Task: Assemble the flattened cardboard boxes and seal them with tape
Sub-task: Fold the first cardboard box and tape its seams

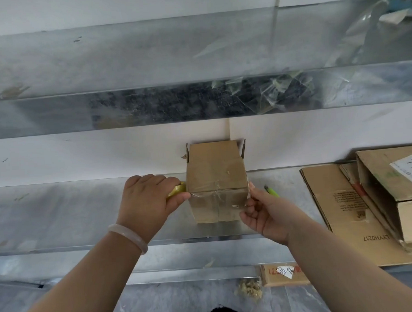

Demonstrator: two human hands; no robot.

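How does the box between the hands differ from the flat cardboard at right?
The small box stands assembled; the flat cardboard lies collapsed. The small box has clear tape over its seams; the flat cardboard shows print, no tape visible. The right hand grips the small box, the left hand holds a yellow roll against it; no hand touches the flat cardboard. Both are brown cardboard.

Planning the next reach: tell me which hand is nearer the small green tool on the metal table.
Right. The right hand is just beside the small green tool; the left hand is across the brown cardboard box.
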